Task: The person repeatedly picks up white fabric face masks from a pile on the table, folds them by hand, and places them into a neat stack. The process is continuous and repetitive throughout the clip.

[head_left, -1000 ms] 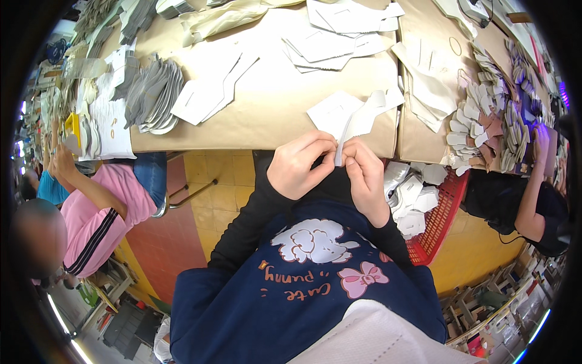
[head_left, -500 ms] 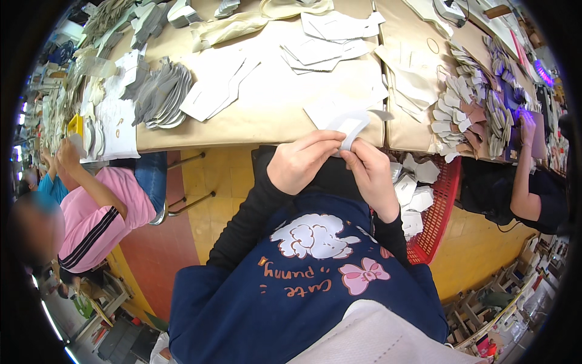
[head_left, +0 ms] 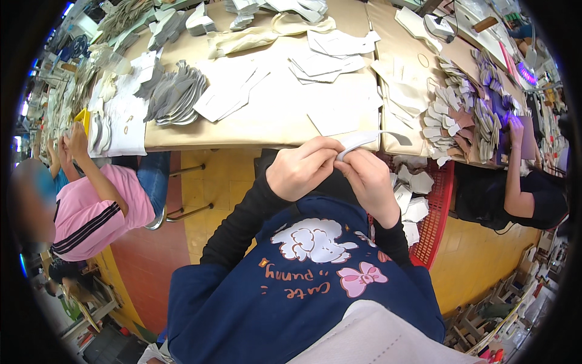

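A thin, curved grey-and-white cut piece (head_left: pixel 360 139) is pinched between my two hands near the table's front edge. My left hand (head_left: pixel 305 168) grips its near-left end, with thumb and fingers pressed together. Close beside it, my right hand (head_left: pixel 372 183) pinches the same end from the right. From there the piece bends away to the right, ending in a darker grey tip. What my fingertips cover is hidden. Just beyond my hands lies a flat white cut sheet (head_left: pixel 332 116).
On the tan-covered table (head_left: pixel 248 132) lie fanned grey pieces (head_left: pixel 177 97) and white pieces (head_left: pixel 233 94). A red basket (head_left: pixel 438 209) with white scraps stands at my right. Co-workers sit on both sides, one in a pink shirt (head_left: pixel 106 209) at left.
The cut piece has tilted over to lie lower and more sideways, its free end now reaching further right. My hands have drawn closer together around its near end.
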A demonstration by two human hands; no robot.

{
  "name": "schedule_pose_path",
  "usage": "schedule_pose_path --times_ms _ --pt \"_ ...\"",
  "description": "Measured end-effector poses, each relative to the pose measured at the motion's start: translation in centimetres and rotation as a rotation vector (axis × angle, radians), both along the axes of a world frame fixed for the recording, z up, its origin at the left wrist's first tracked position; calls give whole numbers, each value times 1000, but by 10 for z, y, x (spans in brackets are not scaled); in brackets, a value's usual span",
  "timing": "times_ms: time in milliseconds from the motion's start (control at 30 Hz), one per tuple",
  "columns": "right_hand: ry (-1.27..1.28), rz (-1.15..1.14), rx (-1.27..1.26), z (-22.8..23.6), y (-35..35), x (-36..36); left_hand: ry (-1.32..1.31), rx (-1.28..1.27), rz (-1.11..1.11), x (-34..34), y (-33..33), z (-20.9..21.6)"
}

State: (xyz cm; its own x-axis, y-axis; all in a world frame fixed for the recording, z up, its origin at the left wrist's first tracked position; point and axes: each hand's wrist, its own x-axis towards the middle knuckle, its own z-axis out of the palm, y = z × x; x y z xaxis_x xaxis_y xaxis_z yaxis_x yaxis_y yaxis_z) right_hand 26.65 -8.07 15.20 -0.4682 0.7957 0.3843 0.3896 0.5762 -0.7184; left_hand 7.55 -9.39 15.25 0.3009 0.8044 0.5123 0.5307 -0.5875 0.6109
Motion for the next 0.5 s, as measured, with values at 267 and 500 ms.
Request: schedule_pose_path --times_ms 267,500 --pt "75 72 -236 -7 8 -7 -334 -234 68 -6 1 -8" --pt "251 7 -646 -23 34 -16 -1113 -949 48 -20 30 -49"
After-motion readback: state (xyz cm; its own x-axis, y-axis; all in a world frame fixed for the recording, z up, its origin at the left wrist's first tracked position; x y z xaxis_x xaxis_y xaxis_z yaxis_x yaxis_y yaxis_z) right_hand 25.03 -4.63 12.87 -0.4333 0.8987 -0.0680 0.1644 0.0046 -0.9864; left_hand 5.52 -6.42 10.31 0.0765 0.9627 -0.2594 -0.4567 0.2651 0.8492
